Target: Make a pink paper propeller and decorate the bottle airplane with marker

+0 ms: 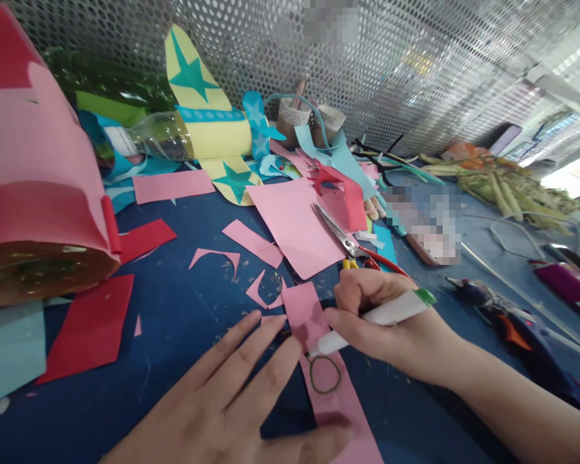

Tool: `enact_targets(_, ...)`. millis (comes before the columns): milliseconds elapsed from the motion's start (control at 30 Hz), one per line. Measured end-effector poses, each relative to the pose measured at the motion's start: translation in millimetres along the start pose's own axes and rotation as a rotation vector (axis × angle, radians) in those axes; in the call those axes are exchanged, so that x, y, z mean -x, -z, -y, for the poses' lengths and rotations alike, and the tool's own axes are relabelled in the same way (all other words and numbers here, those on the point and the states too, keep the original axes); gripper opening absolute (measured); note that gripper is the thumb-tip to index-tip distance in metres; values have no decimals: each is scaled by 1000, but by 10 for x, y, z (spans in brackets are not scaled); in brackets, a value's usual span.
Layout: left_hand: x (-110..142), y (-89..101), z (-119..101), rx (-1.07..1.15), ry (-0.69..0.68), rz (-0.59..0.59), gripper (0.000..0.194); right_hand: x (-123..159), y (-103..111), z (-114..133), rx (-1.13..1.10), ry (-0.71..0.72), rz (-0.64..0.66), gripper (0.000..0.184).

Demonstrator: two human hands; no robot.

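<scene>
A long pink paper strip (326, 409) lies on the blue tabletop, with a green loop drawn on it. My left hand (232, 386) rests flat with its fingers spread, the fingertips at the strip's left edge and the thumb across its lower part. In my right hand (377, 309) is a white marker (391, 308) with a green end. Its tip touches the strip just above the loop. Beyond my right hand, scissors (345, 241) with red handles lie partly on a large pink sheet (297, 222).
Left stands a pink paper-wrapped bottle (43, 167), with red paper pieces (94, 328) beside it. A yellow paper-and-bottle plane (217, 132) is at the back. A glue gun (507, 322) and a purple box (568, 283) lie at right. Pink scraps (258, 293) are scattered mid-table.
</scene>
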State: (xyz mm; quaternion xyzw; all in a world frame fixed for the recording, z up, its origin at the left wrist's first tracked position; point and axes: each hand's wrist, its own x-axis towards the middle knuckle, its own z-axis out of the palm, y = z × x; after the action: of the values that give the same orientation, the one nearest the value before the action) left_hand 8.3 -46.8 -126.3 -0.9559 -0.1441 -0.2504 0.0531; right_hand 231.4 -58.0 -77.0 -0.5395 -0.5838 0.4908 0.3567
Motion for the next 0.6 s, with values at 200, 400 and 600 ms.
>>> enact_targets(200, 4, -16, 9, 6, -6, 12, 52, 10, -1, -14, -25, 31, -4, 32)
enact_targets(400, -17, 13, 11, 22, -18, 12, 55, 0, -16, -8, -29, 42, -18, 32)
enact_targets(600, -16, 12, 20, 87, -79, 13, 45, -19, -12, -24, -100, 45, -77, 31)
